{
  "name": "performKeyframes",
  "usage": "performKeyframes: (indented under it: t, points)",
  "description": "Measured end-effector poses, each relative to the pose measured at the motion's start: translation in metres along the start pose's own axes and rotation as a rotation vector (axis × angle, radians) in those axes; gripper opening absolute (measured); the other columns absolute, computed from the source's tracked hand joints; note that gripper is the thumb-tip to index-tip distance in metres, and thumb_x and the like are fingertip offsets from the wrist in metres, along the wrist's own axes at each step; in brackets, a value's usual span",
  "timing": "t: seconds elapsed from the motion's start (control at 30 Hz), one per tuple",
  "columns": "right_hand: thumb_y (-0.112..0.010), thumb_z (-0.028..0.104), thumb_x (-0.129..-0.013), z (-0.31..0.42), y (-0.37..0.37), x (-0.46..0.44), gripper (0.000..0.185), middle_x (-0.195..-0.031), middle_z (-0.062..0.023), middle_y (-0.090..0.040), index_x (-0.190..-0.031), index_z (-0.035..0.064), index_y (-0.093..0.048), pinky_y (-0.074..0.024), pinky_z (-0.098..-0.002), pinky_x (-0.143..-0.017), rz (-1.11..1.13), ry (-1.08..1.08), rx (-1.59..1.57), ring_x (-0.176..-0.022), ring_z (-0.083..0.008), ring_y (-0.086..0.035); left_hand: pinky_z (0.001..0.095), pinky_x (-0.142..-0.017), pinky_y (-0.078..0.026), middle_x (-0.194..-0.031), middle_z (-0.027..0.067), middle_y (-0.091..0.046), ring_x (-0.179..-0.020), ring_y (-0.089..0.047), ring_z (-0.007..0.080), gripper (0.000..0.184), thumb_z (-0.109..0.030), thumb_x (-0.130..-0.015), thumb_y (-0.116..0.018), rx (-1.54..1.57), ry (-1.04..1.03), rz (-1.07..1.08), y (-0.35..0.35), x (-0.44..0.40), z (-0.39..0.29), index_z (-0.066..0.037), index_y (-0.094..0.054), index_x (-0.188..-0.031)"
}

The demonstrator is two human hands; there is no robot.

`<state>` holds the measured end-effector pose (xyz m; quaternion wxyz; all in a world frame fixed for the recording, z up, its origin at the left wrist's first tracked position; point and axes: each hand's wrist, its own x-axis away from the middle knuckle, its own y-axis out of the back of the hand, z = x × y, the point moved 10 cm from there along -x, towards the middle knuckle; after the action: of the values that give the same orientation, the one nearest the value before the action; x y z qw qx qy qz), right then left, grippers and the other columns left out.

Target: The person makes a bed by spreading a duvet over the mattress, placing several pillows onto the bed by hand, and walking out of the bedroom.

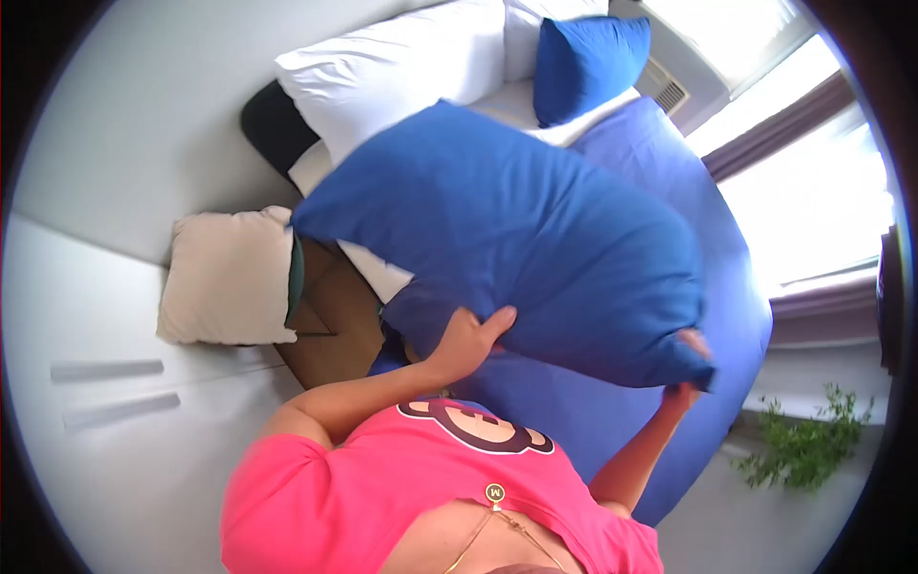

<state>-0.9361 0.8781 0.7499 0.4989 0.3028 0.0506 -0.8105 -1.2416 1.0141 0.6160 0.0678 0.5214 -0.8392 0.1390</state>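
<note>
A large blue pillow [516, 230] is held up in front of me, tilted over the bed. At its near edge, my left hand [464, 344] is closed on the fabric, thumb on top and the other fingers hidden underneath. The pillow's near right corner is gripped by my right hand [681, 394], with fingertips showing over the cloth. Below the pillow spreads the bed's blue sheet [593, 411], partly covered from view.
White pillows [402, 77] and a smaller blue pillow [583, 67] are at the bed's head. A beige cushion [225, 277] stands on the left, near white drawers [124, 383]. On the right are a window [813, 210] and a green plant [808, 440].
</note>
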Motion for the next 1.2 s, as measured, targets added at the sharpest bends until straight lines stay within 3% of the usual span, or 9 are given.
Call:
performKeyframes:
  t: [0.17,0.27,0.37,0.47,0.67,0.83,0.97,1.03,1.2]
  points:
    - [-0.052,0.035,-0.081,-0.145,-0.007,0.127,0.051,-0.115,-0.0167,-0.054,-0.115,-0.0025,-0.052,-0.0289,-0.0380,-0.100,-0.057,-1.053,0.168,-0.115,-0.0285,-0.045,0.0376,-0.076,-0.046,-0.089,0.0156,-0.062,-0.081,-0.059,0.0295,0.030,-0.028,-0.084,-0.050,-0.952,0.151,0.909,0.073,-0.028,0.066,-0.002,-0.060,-0.095]
    - [-0.047,0.040,-0.087,-0.190,-0.002,0.116,0.052,-0.119,-0.0162,-0.051,-0.121,-0.0001,-0.047,-0.0302,-0.0370,-0.099,-0.343,-1.264,0.329,-0.116,-0.0278,-0.043,0.0389,-0.086,-0.042,-0.099,0.0194,-0.059,-0.097,-0.055,0.0341,0.038,-0.033,-0.082,-0.052,-0.887,-0.113,0.271,0.159,-0.139,-0.002,0.000,-0.060,-0.098]
    - [-0.043,0.049,-0.087,-0.287,0.015,0.087,0.063,-0.125,-0.0185,-0.046,-0.126,-0.0008,-0.043,-0.0328,-0.0383,-0.097,-0.254,-1.123,0.767,-0.114,-0.0311,-0.045,0.0389,-0.092,-0.040,-0.113,0.0266,-0.051,-0.106,-0.050,0.0378,0.070,-0.052,-0.078,-0.055,-1.015,-0.069,-0.210,0.269,-0.244,0.031,0.006,-0.048,-0.116]
    - [-0.050,0.045,-0.086,-0.347,0.007,0.079,0.057,-0.107,-0.0161,-0.057,-0.114,-0.0048,-0.053,-0.0402,-0.0338,-0.086,-0.403,-1.168,0.433,-0.098,-0.0227,-0.053,0.0364,-0.099,-0.034,-0.125,0.0304,-0.041,-0.121,-0.040,0.0336,0.109,-0.072,-0.067,-0.054,-0.507,0.407,-0.023,0.291,-0.308,0.118,0.011,-0.024,-0.131]
    - [-0.061,0.036,-0.083,-0.372,-0.002,0.010,0.043,-0.082,-0.0090,-0.062,-0.093,-0.0052,-0.062,-0.0447,-0.0304,-0.069,-0.273,-1.213,0.663,-0.075,-0.0162,-0.055,0.0320,-0.089,-0.040,-0.113,0.0188,-0.054,-0.101,-0.054,0.0243,0.061,-0.035,-0.081,-0.061,-0.122,0.517,0.125,0.269,-0.341,0.142,0.008,-0.043,-0.121]
    - [-0.058,0.032,-0.085,-0.263,-0.038,-0.166,0.035,-0.075,-0.0038,-0.057,-0.088,-0.0031,-0.060,-0.0400,-0.0285,-0.066,-0.257,-0.699,0.699,-0.072,-0.0141,-0.049,0.0299,-0.084,-0.041,-0.102,0.0092,-0.061,-0.092,-0.056,0.0182,0.033,-0.018,-0.083,-0.059,0.031,-0.012,-0.346,0.315,-0.237,-0.010,0.004,-0.056,-0.107]
    - [-0.049,0.033,-0.091,-0.211,-0.088,-0.288,0.039,-0.088,-0.0073,-0.058,-0.101,-0.0037,-0.057,-0.0391,-0.0276,-0.075,-0.271,-0.463,0.589,-0.081,-0.0149,-0.049,0.0330,-0.094,-0.035,-0.115,0.0157,-0.054,-0.108,-0.049,0.0247,0.038,-0.016,-0.083,-0.056,-0.117,-0.045,-0.537,0.337,-0.127,-0.069,0.003,-0.050,-0.115]
    - [-0.046,0.033,-0.092,-0.211,-0.110,-0.330,0.040,-0.092,-0.0081,-0.058,-0.107,-0.0037,-0.055,-0.0391,-0.0273,-0.077,-0.281,-0.405,0.521,-0.084,-0.0148,-0.050,0.0324,-0.095,-0.035,-0.111,0.0199,-0.056,-0.108,-0.050,0.0301,0.031,-0.010,-0.079,-0.057,-1.240,-0.333,-0.345,0.322,-0.084,-0.055,0.002,-0.056,-0.107]
    - [-0.045,0.029,-0.093,-0.286,-0.152,-0.411,0.039,-0.100,-0.0088,-0.057,-0.115,-0.0026,-0.051,-0.0404,-0.0270,-0.080,-0.383,-0.315,0.063,-0.090,-0.0145,-0.050,0.0371,-0.079,-0.043,-0.095,0.0196,-0.059,-0.088,-0.056,0.0340,0.025,-0.003,-0.071,-0.054,-0.861,-0.390,-0.404,0.293,-0.092,-0.085,0.003,-0.058,-0.096]
